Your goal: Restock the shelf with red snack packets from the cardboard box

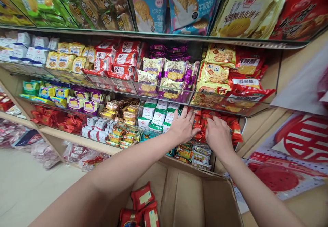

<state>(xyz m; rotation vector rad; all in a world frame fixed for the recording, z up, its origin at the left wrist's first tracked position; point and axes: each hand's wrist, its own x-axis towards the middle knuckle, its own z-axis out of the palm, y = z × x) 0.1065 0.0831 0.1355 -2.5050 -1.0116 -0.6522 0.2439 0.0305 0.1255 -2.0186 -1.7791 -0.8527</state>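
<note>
At the right end of the lower shelf row, red snack packets (201, 131) lie in a compartment with both hands over them. My left hand (182, 127) is open, its fingers stretched over the left side of these packets and its thumb apart. White-and-green packets (157, 116) sit just left of it. My right hand (218, 134) is closed, with bent fingers pressed together on the red packets; its fingertips are partly hidden. Below my forearms stands an open cardboard box (188, 196), with several red-and-gold packets (143, 198) at its left side.
A clear shelf front (164, 95) runs just above my hands. Purple-and-cream biscuit packets (174, 70) and yellow biscuit packets (217, 74) fill the row above. Small silver packets (201, 157) lie below the hands. Red printed packages (274, 177) hang at the right.
</note>
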